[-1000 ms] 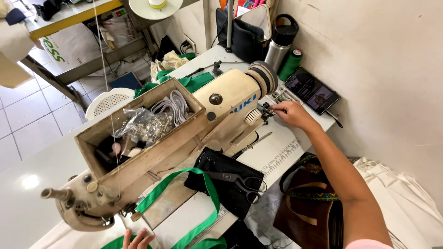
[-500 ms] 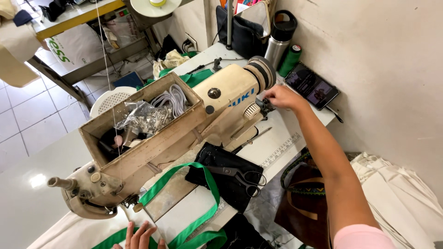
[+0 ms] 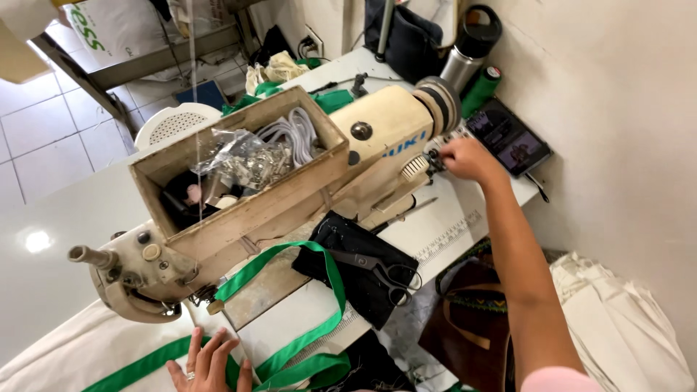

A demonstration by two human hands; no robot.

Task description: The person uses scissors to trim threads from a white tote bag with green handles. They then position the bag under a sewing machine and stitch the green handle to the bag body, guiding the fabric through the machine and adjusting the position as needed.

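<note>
Since a second ago left hand (image 3: 210,361) slides further onto green strap (image 3: 290,348) at needle end, fingers spread flat pinning it, while right hand (image 3: 468,158), fingers closed, grips small knob (image 3: 434,161) beside handwheel (image 3: 439,105) of sewing machine (image 3: 377,138).

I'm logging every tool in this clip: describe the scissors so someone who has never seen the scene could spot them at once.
Start at the cream sewing machine lying across the white table. Just in front of its body lies a black pouch, beside the loop of green strap. The scissors rest flat on that pouch: dark metal blades and black looped handles, the only cutting tool there.
</note>
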